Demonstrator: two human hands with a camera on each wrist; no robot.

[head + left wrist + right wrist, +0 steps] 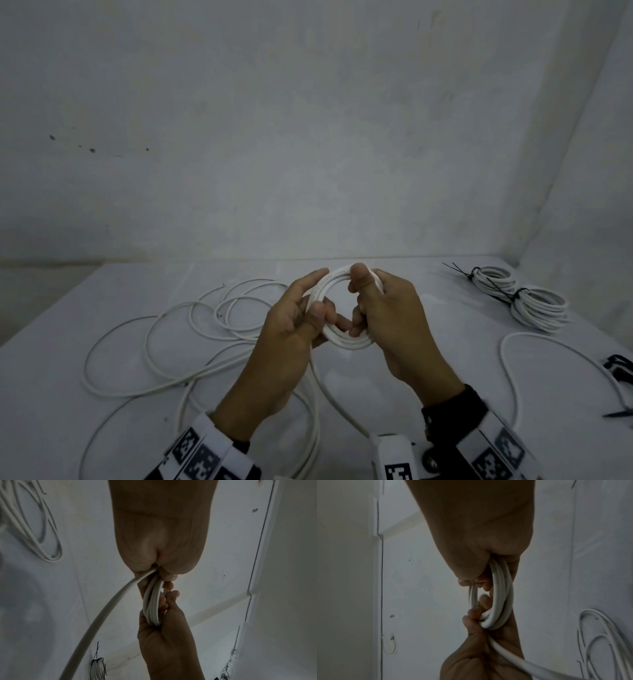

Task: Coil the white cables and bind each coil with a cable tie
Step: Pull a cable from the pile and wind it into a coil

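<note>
A white table is spread with loose white cable left of the held coil. Two bound coils lie far right of it. The coil is gripped above the table by the left hand and right hand, fingers curled around its loops.

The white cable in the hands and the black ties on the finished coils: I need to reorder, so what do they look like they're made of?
White cable: seemingly a smooth, semi-matte plastic jacket, bending into round loops without kinking; its core is hidden. Black ties: thin, stiff strips, probably nylon, their tails standing straight out from the bound coils.
</note>
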